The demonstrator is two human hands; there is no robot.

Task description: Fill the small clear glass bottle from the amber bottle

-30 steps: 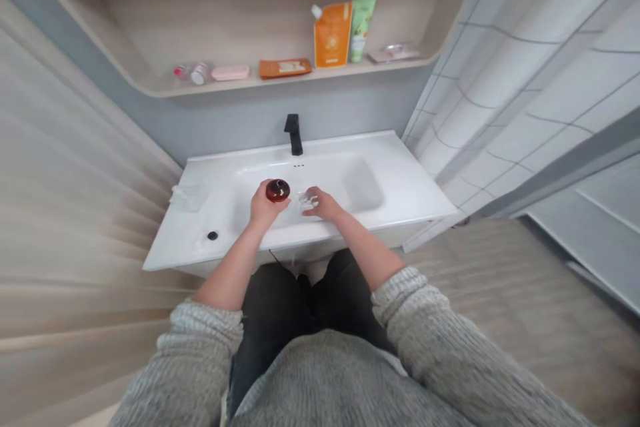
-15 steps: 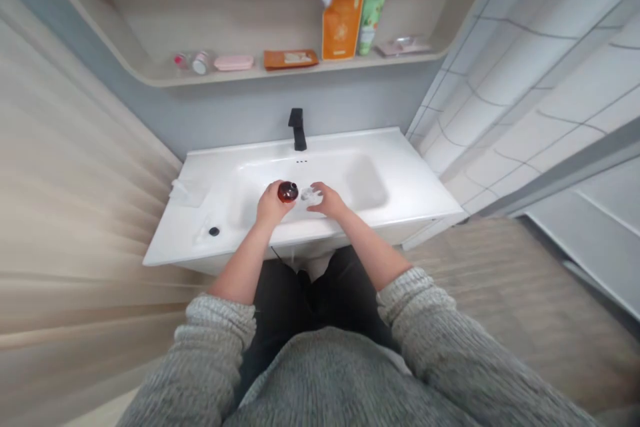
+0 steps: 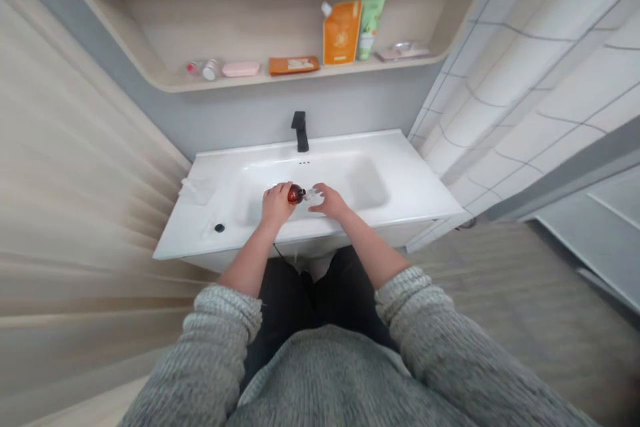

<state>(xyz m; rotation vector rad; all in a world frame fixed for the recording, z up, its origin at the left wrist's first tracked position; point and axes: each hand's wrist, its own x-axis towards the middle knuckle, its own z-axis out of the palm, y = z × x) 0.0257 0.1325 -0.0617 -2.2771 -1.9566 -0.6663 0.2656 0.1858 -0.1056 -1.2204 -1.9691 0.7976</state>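
Over the white sink basin (image 3: pixel 350 167), my left hand (image 3: pixel 277 205) is wrapped round a dark reddish-brown bottle (image 3: pixel 295 194). The bottle is tilted, its black neck pointing right. Just beside that neck, my right hand (image 3: pixel 330 201) is closed on a small clear cup (image 3: pixel 313 197). The neck is at or very near the cup's mouth; whether they touch I cannot tell. Any liquid in the cup is too small to make out. A small round black cap (image 3: pixel 219 228) lies on the counter to the left.
A black faucet (image 3: pixel 300 131) rises behind the basin. Clear crumpled plastic (image 3: pixel 196 191) lies on the counter's left. Above, a shelf (image 3: pixel 250 81) holds an orange pouch (image 3: pixel 342 33), a green tube (image 3: pixel 371 25), a flat orange packet (image 3: pixel 294 65) and a pink case (image 3: pixel 241 69).
My left hand has tipped the bottle from near upright to the right, bringing its neck to the clear cup. My right hand stays almost in place. The view has shifted slightly.
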